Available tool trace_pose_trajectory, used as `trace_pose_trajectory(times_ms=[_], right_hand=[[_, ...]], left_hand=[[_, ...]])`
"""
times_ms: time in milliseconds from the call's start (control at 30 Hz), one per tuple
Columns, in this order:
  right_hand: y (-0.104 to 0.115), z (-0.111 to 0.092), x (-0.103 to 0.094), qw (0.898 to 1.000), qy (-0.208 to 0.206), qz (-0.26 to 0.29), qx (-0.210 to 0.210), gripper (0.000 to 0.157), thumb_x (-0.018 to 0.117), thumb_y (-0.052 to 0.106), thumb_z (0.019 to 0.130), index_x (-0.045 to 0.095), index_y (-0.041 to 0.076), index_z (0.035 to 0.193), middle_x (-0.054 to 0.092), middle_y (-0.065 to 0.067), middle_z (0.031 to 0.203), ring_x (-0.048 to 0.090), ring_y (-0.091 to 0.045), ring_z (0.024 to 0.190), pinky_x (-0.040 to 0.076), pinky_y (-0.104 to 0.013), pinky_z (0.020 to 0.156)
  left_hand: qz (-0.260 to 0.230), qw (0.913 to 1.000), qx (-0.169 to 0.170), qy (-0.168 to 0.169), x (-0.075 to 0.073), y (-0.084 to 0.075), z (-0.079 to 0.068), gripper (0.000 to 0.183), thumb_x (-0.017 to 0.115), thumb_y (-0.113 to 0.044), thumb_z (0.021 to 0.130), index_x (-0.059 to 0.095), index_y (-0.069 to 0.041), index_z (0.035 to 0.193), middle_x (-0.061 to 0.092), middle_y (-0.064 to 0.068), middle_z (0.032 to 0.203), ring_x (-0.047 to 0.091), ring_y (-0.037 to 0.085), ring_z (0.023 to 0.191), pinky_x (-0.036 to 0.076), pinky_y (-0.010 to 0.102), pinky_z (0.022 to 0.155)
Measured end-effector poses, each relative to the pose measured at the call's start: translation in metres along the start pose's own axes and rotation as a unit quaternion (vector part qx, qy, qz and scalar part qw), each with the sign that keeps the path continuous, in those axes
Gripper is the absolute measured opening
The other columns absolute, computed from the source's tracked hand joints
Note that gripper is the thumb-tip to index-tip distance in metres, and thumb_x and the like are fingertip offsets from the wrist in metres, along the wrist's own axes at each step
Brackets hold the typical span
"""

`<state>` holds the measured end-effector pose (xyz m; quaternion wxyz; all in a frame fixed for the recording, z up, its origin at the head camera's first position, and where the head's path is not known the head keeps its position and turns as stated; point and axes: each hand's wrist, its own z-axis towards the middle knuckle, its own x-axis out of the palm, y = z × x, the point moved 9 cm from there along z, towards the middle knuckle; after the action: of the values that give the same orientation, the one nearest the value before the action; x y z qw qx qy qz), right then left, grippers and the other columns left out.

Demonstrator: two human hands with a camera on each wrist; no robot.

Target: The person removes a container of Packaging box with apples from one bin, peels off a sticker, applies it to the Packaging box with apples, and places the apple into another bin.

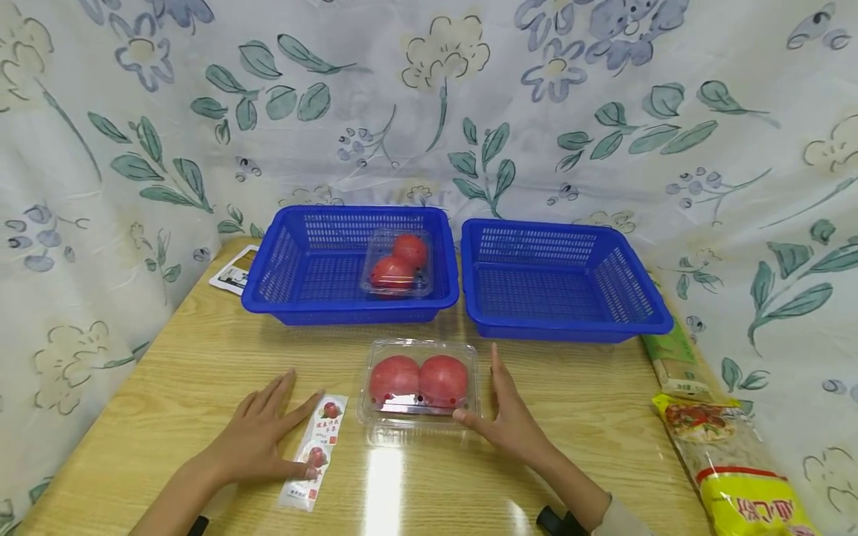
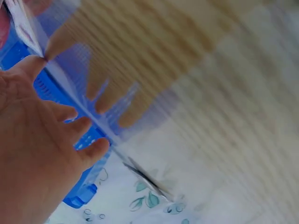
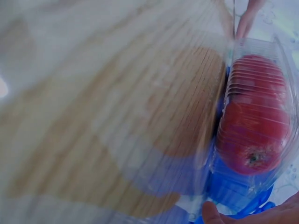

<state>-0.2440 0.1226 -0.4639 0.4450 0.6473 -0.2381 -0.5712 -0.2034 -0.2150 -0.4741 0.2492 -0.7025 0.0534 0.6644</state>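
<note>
A clear plastic clamshell box (image 1: 421, 421) with two round red fruits that look like tomatoes (image 1: 443, 380) sits lidded at the middle of the table. My right hand (image 1: 512, 424) is at its right side, fingers straight, thumb over the front right corner. In the right wrist view the two tomatoes (image 3: 254, 135) show through the ribbed plastic. To the left of the box lies a white strip of fruit labels (image 1: 313, 454). My left hand (image 1: 258, 439) lies spread beside it, with the thumb over the strip and the index fingertip at its upper edge.
A blue basket (image 1: 348, 307) at the back holds another clear box (image 1: 395, 260) of red fruits. A second blue basket (image 1: 570, 325) stands to its right. Packaged food bags (image 1: 737, 461) line the right edge; a white card (image 1: 234, 269) and scissors (image 2: 147, 179) lie at the left.
</note>
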Motion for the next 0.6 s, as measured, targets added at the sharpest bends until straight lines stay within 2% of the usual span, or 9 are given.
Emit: trace_pose_trajectory(times_ms=[167,367,467,600], right_hand=[[0.001,-0.001,-0.001,1.000,0.000,-0.001,0.000,0.119,0.079,0.042,0.083,-0.007,0.013,0.160,-0.001,-0.016,0.166,0.004,-0.045,0.150,0.015,-0.069,0.113],[0.002,-0.001,-0.001,1.000,0.002,0.008,0.002,0.118,0.078,0.043,0.083,-0.008,0.018,0.160,-0.001,-0.014,0.167,0.003,-0.045,0.150,0.016,-0.069,0.112],[0.003,-0.002,-0.001,1.000,-0.001,0.010,0.000,0.118,0.078,0.043,0.083,-0.008,0.018,0.160,-0.001,-0.014,0.167,0.003,-0.044,0.151,0.016,-0.069,0.112],[0.002,-0.002,-0.002,1.000,-0.003,0.016,0.001,0.118,0.078,0.042,0.083,-0.008,0.019,0.160,-0.001,-0.014,0.167,0.003,-0.044,0.151,0.017,-0.069,0.113]], left_hand=[[0.013,0.9998,-0.009,0.013,0.005,-0.001,0.002,0.093,0.066,-0.074,0.076,0.039,-0.031,0.153,0.020,0.029,0.160,0.022,0.050,0.144,0.022,0.071,0.107],[-0.003,0.9996,-0.024,0.013,0.006,-0.004,0.004,0.074,0.063,-0.063,0.087,0.044,-0.030,0.150,0.021,0.030,0.159,0.021,0.051,0.144,0.021,0.071,0.107],[0.002,0.9998,-0.020,-0.002,0.005,-0.008,0.004,0.066,0.062,-0.059,0.090,0.048,-0.032,0.148,0.024,0.030,0.158,0.024,0.050,0.143,0.023,0.070,0.107],[0.035,0.9980,0.024,-0.047,0.002,-0.023,0.006,0.054,0.062,-0.051,0.093,0.055,-0.031,0.143,0.040,0.026,0.149,0.039,0.045,0.135,0.034,0.064,0.103]])
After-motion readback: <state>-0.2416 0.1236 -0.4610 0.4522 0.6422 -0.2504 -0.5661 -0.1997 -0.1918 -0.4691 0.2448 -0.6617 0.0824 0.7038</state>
